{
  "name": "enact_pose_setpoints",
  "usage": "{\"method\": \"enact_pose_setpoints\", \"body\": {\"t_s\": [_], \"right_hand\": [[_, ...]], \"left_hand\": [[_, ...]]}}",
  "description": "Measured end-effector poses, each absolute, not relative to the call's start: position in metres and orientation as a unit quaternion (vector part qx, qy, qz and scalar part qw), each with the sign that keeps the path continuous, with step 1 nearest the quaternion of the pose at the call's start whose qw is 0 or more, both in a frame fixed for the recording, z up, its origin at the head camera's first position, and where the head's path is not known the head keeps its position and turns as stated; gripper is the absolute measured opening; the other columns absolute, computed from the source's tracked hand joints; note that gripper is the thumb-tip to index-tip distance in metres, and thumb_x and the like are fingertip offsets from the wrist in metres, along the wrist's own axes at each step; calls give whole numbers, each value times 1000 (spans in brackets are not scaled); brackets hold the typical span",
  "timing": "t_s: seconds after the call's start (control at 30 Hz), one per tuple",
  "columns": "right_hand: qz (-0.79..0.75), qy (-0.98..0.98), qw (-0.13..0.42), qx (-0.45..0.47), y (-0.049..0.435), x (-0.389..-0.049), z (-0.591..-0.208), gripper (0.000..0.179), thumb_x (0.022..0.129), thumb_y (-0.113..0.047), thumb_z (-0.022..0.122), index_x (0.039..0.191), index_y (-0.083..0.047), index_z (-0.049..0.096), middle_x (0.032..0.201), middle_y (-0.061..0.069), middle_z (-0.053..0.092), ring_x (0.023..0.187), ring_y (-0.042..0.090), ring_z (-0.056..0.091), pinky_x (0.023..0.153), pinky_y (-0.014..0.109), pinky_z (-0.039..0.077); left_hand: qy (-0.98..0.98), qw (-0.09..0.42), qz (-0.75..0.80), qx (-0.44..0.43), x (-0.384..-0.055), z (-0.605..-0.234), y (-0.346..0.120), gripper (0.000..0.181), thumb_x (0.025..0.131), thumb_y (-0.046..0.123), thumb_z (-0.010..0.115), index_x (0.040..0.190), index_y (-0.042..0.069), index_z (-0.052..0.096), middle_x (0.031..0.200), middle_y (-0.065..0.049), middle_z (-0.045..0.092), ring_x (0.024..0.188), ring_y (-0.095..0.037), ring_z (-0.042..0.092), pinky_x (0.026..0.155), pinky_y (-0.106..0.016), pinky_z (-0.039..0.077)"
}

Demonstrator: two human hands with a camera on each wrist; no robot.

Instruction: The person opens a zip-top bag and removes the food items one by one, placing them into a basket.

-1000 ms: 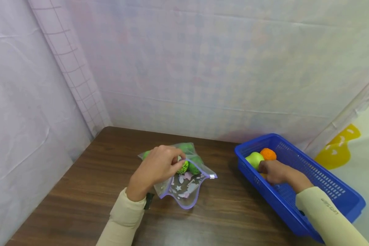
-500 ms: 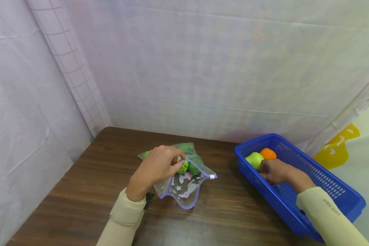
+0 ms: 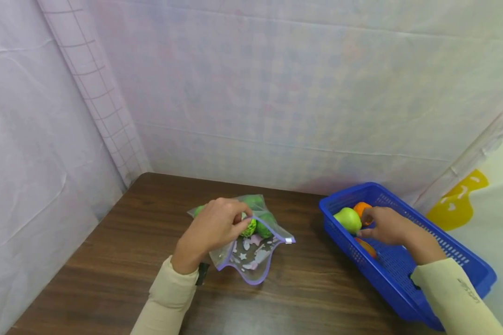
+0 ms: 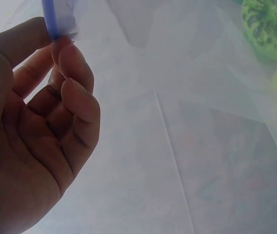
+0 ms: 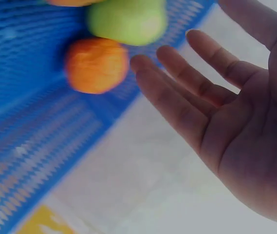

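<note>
My left hand [image 3: 219,222] pinches the purple-edged mouth of a clear zip bag [image 3: 257,258] lying on the table; the left wrist view has thumb and fingertips on the purple strip [image 4: 52,19]. Inside the bag are several green balls, among them a netted light green one [image 3: 249,228]. Over the blue basket [image 3: 440,237] my right hand [image 3: 389,225] holds nothing, its fingers spread in the right wrist view. Close by its fingertips lie a light green, apple-like fruit [image 3: 349,220] and an orange fruit [image 5: 97,66]. Another orange, longish piece [image 3: 366,247] lies below them, partly covered.
A dark wooden table [image 3: 121,260] carries the bag and, at its right side, the basket. Pale cloth sheets [image 3: 251,93] hang behind and at the left. A yellow shape [image 3: 457,204] shows on the right-hand sheet.
My right hand has lifted and drawn back slightly to the right, its fingers loosening, so more of the lower orange piece shows. The left hand and bag have stayed in place.
</note>
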State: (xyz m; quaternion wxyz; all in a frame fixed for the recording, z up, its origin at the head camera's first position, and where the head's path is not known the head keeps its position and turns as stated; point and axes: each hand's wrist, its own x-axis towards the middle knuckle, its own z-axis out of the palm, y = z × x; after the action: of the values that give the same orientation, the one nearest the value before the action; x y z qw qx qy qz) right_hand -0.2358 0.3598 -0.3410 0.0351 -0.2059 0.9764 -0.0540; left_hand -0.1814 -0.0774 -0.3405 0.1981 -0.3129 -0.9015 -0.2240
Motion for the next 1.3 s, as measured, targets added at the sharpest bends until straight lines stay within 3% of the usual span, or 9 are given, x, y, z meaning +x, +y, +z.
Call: {"method": "enact_pose_setpoints", "body": {"t_s": [0.27,0.5,0.73,0.93,1.13,1.3], "right_hand": [[-44,959,-79,-268,315,-203,-303,33,88,-27,78,110,-5,67,106,12,68,93,28,64,79,48,54],[-119,931,-188,-290,260,-171,-281,24,92,-26,74,111,-14,67,107,1,67,93,18,63,79,41,53],[-215,861,-308,-344,218,-140,-277,30,82,-11,82,109,-11,68,103,-4,68,91,11,63,80,28,50],[-258,841,-286,-379,186,-131,-289,28,85,-14,80,110,-12,67,105,-5,67,94,8,62,80,24,49],[-266,874,-207,-349,159,-137,-310,21,89,-16,77,107,-12,68,97,-4,66,81,7,62,70,25,54],[-224,898,-149,-349,140,-145,-323,19,89,-20,76,106,-12,70,97,-4,68,82,8,64,71,25,55]], "left_hand": [[-901,199,-222,-316,-182,-339,-78,9,92,19,71,98,15,78,56,11,42,49,-1,31,45,-18,24],[-900,207,-219,-314,-183,-338,-80,8,92,17,72,97,14,78,57,11,43,50,-2,32,46,-18,25],[-898,206,-222,-318,-183,-340,-78,10,92,19,71,97,14,78,57,11,44,50,-1,32,46,-18,25],[-893,217,-222,-324,-183,-341,-76,8,91,18,72,95,14,78,58,11,44,51,-1,33,46,-18,27],[-888,233,-220,-328,-185,-341,-76,7,89,16,73,94,13,78,59,11,47,52,-2,36,47,-18,29],[-889,232,-220,-328,-185,-341,-77,7,89,16,73,95,13,78,60,10,48,52,-2,37,48,-18,31]]}}
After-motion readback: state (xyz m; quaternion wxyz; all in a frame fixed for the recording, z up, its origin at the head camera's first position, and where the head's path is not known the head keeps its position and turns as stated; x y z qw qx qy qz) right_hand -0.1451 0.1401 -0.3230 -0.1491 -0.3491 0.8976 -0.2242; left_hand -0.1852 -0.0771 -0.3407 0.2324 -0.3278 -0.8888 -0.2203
